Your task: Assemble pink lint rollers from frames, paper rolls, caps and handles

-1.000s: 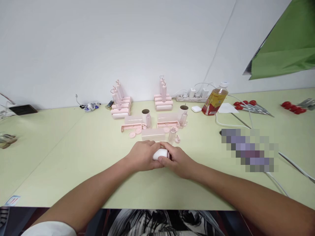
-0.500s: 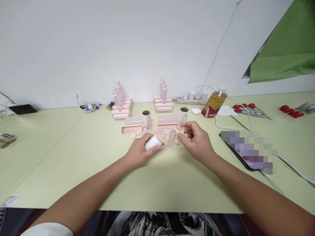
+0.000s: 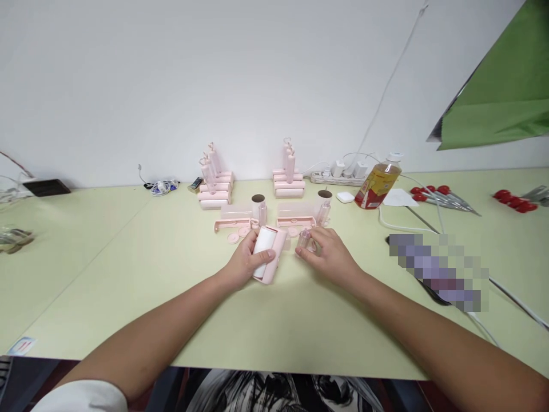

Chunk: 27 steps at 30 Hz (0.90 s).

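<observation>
In the head view, the left hand (image 3: 245, 264) is grasping a pink lint-roller head (image 3: 277, 260), holding it aslant over the middle of the worktop (image 3: 128, 286), between the front edge and the loose parts. The thumb is lying across the white roll (image 3: 263, 247) and onto the housing; if that hold is loosening, the roll could be slipping out of the housing's uncovered side. The right hand (image 3: 329, 256) is pinching a clear handle tube (image 3: 303, 238) just right of the roller head; whether the tube is resting on the worktop or hanging above it, I cannot tell. Being smooth, it could be twisting in so light a pinch. A small pink cap (image 3: 314, 246) is sitting behind the thumb, partly hidden, so a careless sweep could be sending it toward the right edge. Farther toward the back edge, two paper rolls (image 3: 258, 207) are standing upright near slim clear tubes (image 3: 263, 214); a reaching forearm could be toppling them. Flat pink discs (image 3: 233, 237) are lying near the left knuckles, risking being nudged astray.
</observation>
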{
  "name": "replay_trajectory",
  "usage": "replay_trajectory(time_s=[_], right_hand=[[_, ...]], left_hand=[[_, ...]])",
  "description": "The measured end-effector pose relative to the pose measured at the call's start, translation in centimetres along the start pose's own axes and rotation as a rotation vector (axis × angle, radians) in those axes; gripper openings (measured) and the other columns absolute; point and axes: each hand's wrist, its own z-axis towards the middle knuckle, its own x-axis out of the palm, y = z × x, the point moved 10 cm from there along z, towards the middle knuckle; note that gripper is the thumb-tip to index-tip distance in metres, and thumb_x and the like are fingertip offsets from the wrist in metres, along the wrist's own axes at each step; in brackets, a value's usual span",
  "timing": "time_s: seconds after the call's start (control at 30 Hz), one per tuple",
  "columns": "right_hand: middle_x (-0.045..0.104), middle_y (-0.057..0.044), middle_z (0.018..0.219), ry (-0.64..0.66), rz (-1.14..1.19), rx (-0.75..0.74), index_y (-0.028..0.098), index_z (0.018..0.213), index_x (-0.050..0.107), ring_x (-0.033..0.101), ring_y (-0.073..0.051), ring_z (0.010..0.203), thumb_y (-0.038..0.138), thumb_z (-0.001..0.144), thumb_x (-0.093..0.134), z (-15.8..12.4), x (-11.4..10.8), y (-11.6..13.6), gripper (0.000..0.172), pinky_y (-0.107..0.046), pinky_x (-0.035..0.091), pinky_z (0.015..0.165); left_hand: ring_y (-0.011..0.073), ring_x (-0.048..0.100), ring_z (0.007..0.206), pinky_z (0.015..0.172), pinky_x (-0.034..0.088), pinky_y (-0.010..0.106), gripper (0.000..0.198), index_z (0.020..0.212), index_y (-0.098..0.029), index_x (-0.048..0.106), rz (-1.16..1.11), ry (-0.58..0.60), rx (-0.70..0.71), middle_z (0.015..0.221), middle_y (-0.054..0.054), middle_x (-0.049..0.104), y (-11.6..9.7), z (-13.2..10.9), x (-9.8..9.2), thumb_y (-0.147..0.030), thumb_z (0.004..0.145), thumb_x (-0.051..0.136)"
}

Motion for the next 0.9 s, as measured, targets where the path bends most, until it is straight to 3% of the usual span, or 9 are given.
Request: replay_trajectory(time_s=[0.17,0.3,0.4,0.63,0.9], right_hand=[[0.065,-0.007,0.088,-0.048,0.107,-0.050,0.021,0.087,0.058,0.056,-0.025,0.087,0.036,0.086,0.056,-0.6,-1.2,1.6,0.015,-0.036,0.041,0.077],[0.061,-0.003,0.081,0.053,0.260,-0.226,0.021,0.090,0.055,0.056,-0.018,0.073,0.032,0.089,0.055,-1.9,-1.0,4.9,0.011,-0.030,0.043,0.069],[0.055,-0.002,0.075,0.083,0.280,-0.330,0.020,0.100,0.058,0.053,-0.016,0.067,0.037,0.091,0.055,-2.8,-0.8,6.4,0.019,-0.029,0.043,0.065],[0.061,-0.005,0.079,0.091,0.191,-0.326,0.018,0.104,0.061,0.050,-0.014,0.058,0.036,0.091,0.057,-2.7,-0.2,6.0,0.023,-0.028,0.042,0.058],[0.066,-0.009,0.091,-0.022,0.112,-0.390,0.017,0.111,0.064,0.062,-0.019,0.078,0.035,0.092,0.056,-2.9,-1.2,6.7,0.028,-0.031,0.050,0.069]], left_hand=[[0.0178,0.064,0.067,0.062,0.051,0.032,0.064,0.117,-0.023,0.042,-0.105,-0.024,-0.007,0.082,-0.001,0.061,-0.3,-0.1,-0.2,-0.043,0.067,0.076],[0.0190,0.065,0.060,0.054,0.052,0.031,0.058,0.113,-0.022,0.043,-0.201,0.018,-0.013,0.078,0.000,0.062,-0.6,-0.3,0.2,-0.041,0.068,0.074],[0.0175,0.064,0.058,0.053,0.052,0.029,0.054,0.110,-0.022,0.045,-0.244,0.045,-0.006,0.075,-0.001,0.062,-0.6,-0.3,0.5,-0.038,0.068,0.074],[0.0133,0.059,0.059,0.057,0.049,0.027,0.054,0.111,-0.021,0.048,-0.259,-0.007,0.020,0.076,-0.001,0.061,-0.6,-0.2,-0.2,-0.034,0.066,0.075],[0.0125,0.057,0.061,0.057,0.044,0.024,0.054,0.112,-0.019,0.051,-0.227,0.024,0.083,0.078,-0.001,0.059,-1.1,-0.3,-0.3,-0.035,0.067,0.076]])
